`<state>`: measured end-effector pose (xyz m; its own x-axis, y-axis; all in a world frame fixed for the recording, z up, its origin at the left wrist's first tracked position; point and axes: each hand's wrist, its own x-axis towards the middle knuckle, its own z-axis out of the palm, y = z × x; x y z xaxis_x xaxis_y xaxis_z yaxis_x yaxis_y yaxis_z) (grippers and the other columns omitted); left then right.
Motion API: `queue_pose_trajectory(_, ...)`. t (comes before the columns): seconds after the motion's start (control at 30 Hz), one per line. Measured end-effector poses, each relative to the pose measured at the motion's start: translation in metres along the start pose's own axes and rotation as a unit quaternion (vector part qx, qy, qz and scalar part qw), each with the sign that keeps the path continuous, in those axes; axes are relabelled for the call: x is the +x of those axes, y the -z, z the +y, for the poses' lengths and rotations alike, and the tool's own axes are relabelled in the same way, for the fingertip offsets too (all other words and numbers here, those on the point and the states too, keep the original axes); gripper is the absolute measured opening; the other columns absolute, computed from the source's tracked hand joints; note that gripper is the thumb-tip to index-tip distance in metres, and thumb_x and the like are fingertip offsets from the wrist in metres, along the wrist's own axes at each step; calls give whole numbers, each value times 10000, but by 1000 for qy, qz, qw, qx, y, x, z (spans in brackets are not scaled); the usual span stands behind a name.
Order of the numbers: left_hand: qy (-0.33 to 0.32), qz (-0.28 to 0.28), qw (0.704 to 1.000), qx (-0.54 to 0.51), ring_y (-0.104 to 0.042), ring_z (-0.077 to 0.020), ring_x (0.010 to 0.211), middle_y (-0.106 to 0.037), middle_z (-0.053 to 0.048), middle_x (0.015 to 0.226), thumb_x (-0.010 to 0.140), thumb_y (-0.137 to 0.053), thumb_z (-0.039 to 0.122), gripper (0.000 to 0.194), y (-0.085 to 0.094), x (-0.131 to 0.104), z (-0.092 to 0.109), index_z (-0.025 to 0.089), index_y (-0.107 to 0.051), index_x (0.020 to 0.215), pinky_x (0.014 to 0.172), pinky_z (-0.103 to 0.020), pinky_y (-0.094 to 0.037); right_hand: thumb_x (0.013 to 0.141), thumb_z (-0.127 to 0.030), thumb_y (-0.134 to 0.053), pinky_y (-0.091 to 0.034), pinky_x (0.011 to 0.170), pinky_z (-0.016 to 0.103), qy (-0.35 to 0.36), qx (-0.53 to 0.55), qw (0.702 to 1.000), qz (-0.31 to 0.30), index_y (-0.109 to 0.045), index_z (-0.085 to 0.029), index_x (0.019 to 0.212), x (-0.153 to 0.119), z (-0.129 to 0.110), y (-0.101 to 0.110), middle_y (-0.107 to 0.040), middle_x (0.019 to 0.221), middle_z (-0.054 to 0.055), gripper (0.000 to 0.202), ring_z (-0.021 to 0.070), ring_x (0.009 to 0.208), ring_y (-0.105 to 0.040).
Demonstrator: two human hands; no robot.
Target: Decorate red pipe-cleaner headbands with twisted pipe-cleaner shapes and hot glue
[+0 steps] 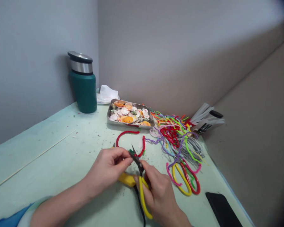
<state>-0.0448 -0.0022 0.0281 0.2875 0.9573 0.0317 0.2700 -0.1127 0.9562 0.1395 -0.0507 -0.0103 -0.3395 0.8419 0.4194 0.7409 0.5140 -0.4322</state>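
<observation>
Pale green bench (59,127). Scissors (141,169) are gripped by the curled fingers of the right hand (159,189), blades slanting forward-left to the pressed-together fingers of the left hand (109,164) (contents hidden); curved red pipe cleaner (143,145) is seen just beyond.

And here come two bare hands, the left hand (109,165) and the right hand (161,189), fingers uncovered right up at the grip! Follow the left forearm (68,197) back from the grip: bare, bare, and there, well behind it, a blue sleeve (13,217), finished with a pale, whitish-green border (30,212)!
</observation>
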Motion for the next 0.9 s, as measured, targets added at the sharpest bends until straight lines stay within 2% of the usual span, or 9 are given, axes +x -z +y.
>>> queue_pose_trajectory(0.13,-5,0,1000,-11,-535,-122,587,-629,-8,652,764,-567,292,163,0,-1,4,163,-649,708,528,-199,-427,876,-211,-478,-443,521,233,-4,31,999,12,-475,-134,1235,0,-4,1,-665,788,50,367,146,592,-603)
queue_pose_trajectory(0.33,6,-15,999,-40,-537,-119,585,-623,-6,651,765,-567,301,169,3,-3,10,157,-647,730,525,-200,-428,866,-264,-514,-433,516,212,-27,58,998,28,-521,-161,1204,3,-11,0,-637,697,4,353,121,531,-562)
queue_pose_trajectory(0.4,16,-29,998,-46,-531,-116,573,-609,-2,635,759,-572,304,171,5,-4,10,152,-636,719,519,-203,-423,874,-304,-503,-435,502,207,-88,87,991,50,-559,-170,1158,5,-7,3,-630,679,-2,319,119,521,-549)
queue_pose_trajectory(0.47,25,-38,998,-48,-534,-118,568,-605,-2,625,748,-581,312,174,6,-4,11,151,-629,705,520,-210,-423,882,-359,-482,-432,471,206,-179,98,973,104,-578,-160,1132,6,3,14,-638,693,10,333,128,525,-554)
queue_pose_trajectory(0.57,56,-42,995,-69,-557,-131,578,-625,-8,630,733,-594,333,180,7,-4,13,158,-639,738,533,-223,-438,811,-474,-540,-478,535,249,-257,22,950,178,-579,-138,1166,4,29,48,-676,787,53,491,174,605,-606)
queue_pose_trajectory(0.63,77,-42,992,-87,-572,-139,594,-638,-11,636,725,-604,348,197,7,-4,14,164,-651,778,543,-230,-447,758,-539,-556,-498,622,295,-310,-82,935,153,-607,-152,1151,-1,48,79,-698,858,90,554,235,728,-647)
queue_pose_trajectory(0.77,79,-41,992,-94,-582,-144,619,-637,-8,647,733,-604,374,219,7,-3,12,172,-651,803,567,-232,-451,791,-591,-431,-483,638,389,-459,-312,832,7,-533,-194,1254,-22,85,137,-699,922,159,619,348,830,-653)
queue_pose_trajectory(0.83,74,-48,992,-91,-579,-137,616,-630,-8,659,743,-599,392,229,6,-4,9,172,-640,793,562,-220,-441,825,-534,-381,-480,648,407,-508,-347,787,-53,-475,-198,1300,-35,101,155,-684,981,177,590,360,875,-646)
queue_pose_trajectory(0.9,77,-52,990,-104,-545,-113,555,-605,5,630,747,-595,410,242,4,-4,7,173,-618,790,506,-194,-407,836,-456,-371,-480,676,410,-544,-350,756,-98,-489,-188,1279,-46,116,163,-669,1023,188,531,353,936,-633)
